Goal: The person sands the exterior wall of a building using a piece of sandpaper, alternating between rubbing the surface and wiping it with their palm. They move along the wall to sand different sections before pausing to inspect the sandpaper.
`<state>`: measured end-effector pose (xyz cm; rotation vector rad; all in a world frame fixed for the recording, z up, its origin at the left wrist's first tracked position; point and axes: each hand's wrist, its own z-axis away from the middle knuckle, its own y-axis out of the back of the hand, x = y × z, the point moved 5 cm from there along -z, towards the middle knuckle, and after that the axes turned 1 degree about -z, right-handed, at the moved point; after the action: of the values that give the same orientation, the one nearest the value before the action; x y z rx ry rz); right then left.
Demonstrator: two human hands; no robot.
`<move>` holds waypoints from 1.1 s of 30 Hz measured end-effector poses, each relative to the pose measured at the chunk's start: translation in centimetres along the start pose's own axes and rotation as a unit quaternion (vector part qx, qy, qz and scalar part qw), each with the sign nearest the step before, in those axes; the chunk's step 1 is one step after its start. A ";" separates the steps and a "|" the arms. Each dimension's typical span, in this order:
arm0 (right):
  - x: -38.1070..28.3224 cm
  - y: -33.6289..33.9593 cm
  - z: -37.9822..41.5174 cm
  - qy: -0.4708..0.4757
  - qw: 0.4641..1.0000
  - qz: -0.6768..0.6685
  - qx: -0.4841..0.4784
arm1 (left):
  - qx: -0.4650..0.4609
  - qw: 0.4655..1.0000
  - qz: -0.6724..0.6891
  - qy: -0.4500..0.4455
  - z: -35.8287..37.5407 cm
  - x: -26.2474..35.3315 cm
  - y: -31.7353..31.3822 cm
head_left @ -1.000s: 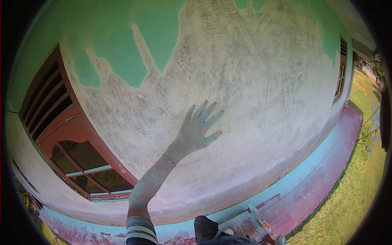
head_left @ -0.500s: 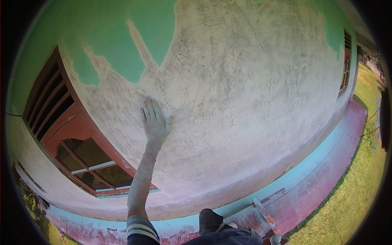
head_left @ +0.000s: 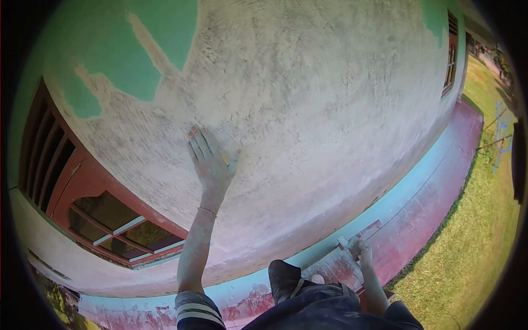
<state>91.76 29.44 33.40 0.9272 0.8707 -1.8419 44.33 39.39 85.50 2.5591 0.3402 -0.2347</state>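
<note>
My left hand (head_left: 213, 165) lies flat against the bare, scraped wall (head_left: 297, 159), fingers stretched out and thumb apart, holding nothing. Pale dust coats the hand and forearm. Ragged patches of green paint (head_left: 135, 60) remain on the wall above it. Low on the right, my right hand (head_left: 358, 249) is over the end of a worn wooden bench (head_left: 333, 269), small in view. Its fingers look curled; what they hold, if anything, I cannot make out.
A red-brown window frame (head_left: 82, 165) with slats and panes stands at left; another window (head_left: 451, 55) is at far right. Below runs a pinkish, worn ledge (head_left: 423, 225) beside grass (head_left: 467, 220). My dark-clad knee (head_left: 284, 280) shows at the bottom.
The view has shifted, so the wall and windows sit further left. My left hand stays flat on the wall, now further right along it. My right hand has come up into view from the bottom edge.
</note>
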 end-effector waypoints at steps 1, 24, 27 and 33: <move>-1.0 -2.6 0.1 0.000 0.978 -0.148 -0.148 | -0.074 0.996 0.037 -0.019 4.3 2.3 -1.5; -11.9 -13.5 14.5 -0.003 0.904 -0.305 -0.300 | -0.495 0.398 0.752 0.179 23.2 23.0 -0.5; -11.6 -12.6 13.3 -0.108 0.838 -0.360 -0.396 | -0.608 0.331 0.720 0.042 23.5 22.6 -0.8; -16.5 -13.4 15.6 0.121 0.935 0.032 -0.333 | -0.637 0.328 0.696 0.033 22.7 22.0 -1.9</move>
<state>81.39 27.62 57.55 0.7295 1.4776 -1.2414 62.53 32.96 60.38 0.5025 -1.2137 0.5947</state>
